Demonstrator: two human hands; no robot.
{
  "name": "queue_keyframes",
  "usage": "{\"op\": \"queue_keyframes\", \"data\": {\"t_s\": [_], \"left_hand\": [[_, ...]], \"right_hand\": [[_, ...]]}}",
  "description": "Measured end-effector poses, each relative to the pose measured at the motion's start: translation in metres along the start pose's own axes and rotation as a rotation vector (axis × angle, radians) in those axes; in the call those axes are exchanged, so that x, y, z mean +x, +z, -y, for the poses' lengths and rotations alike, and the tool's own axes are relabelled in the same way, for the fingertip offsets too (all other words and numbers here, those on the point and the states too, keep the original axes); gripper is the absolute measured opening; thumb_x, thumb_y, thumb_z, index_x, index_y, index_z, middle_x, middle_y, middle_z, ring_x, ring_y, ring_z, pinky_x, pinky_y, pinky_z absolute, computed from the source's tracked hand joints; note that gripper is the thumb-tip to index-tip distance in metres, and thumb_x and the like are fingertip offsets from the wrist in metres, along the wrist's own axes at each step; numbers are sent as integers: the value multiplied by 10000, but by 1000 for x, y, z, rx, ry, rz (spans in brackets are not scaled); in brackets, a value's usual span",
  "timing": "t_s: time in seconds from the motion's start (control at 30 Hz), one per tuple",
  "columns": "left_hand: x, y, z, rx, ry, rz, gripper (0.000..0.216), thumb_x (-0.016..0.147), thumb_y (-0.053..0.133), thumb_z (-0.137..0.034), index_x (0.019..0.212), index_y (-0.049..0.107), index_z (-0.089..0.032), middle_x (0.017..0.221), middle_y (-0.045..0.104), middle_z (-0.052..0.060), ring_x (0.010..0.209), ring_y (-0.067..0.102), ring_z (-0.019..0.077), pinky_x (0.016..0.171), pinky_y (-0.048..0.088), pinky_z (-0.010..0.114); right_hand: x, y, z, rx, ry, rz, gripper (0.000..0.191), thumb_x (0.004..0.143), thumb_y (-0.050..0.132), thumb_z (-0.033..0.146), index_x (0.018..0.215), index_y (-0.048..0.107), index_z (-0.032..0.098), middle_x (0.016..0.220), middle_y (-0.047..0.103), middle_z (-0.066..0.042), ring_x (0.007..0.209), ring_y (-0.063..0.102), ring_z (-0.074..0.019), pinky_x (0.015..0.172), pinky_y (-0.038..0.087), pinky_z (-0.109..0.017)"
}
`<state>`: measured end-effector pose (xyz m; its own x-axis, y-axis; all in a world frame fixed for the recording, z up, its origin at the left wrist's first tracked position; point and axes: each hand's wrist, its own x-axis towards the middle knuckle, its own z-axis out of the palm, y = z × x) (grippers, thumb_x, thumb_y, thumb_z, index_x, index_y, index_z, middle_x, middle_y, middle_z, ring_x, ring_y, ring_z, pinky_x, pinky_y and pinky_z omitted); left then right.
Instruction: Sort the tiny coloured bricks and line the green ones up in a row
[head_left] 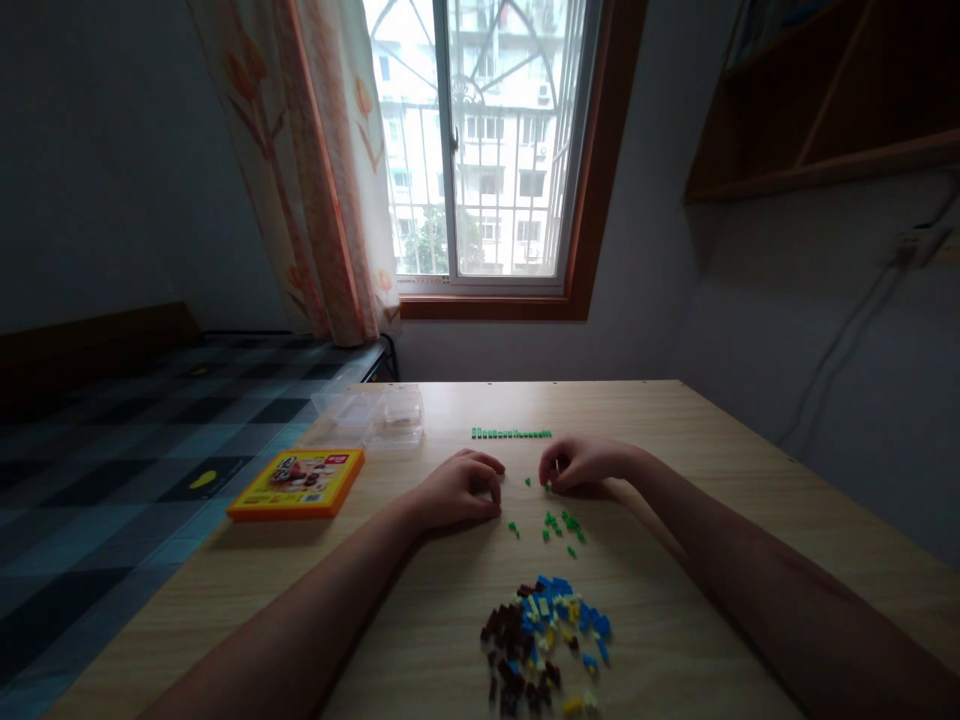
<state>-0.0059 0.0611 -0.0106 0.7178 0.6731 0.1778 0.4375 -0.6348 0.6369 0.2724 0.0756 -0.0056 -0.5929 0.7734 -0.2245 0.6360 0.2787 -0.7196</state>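
My left hand (459, 488) rests on the wooden table (712, 440) with its fingers curled under; nothing shows in it. My right hand (581, 464) lies a little to the right, fingertips pinched down on a tiny green brick (547, 487). Several loose green bricks (561, 527) are scattered just in front of both hands. Beyond the hands lies a straight row of joined green bricks (511, 434). Nearer to me sits a heap of brown, blue, yellow and white small bricks (541, 632).
A yellow and orange flat box (298, 483) lies at the table's left edge, with a clear plastic tray (379, 414) behind it. A bed with a checked cover (135, 440) stands to the left. Window, curtain and a wall shelf are behind.
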Motion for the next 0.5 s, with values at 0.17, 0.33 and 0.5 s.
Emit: {"op": "queue_keyframes", "data": {"t_s": [0.17,0.33,0.5], "left_hand": [[-1,-2,-1,14,2,21,76,669,777,-213,745,768,-216,1187,667,53,1167,553,255,1021,414,346],[-1,-3,-2,12,3,56,95,667,790,-224,761,784,-236,1221,653,46,1196,536,262,1026,409,347],[-1,-3,1,-7,5,59,110,660,791,-216,768,780,-233,1229,650,49,1198,536,259,1020,413,343]], "right_hand": [[-3,-2,0,16,-10,12,293,660,764,295,924,761,166,708,624,9,643,528,-108,533,389,-184],[-2,-3,-4,45,-5,32,317,678,772,364,906,757,144,742,654,-20,658,546,-119,537,413,-186],[-2,-3,-5,72,-2,48,317,677,765,376,888,753,138,760,667,-26,654,553,-119,544,427,-190]]}}
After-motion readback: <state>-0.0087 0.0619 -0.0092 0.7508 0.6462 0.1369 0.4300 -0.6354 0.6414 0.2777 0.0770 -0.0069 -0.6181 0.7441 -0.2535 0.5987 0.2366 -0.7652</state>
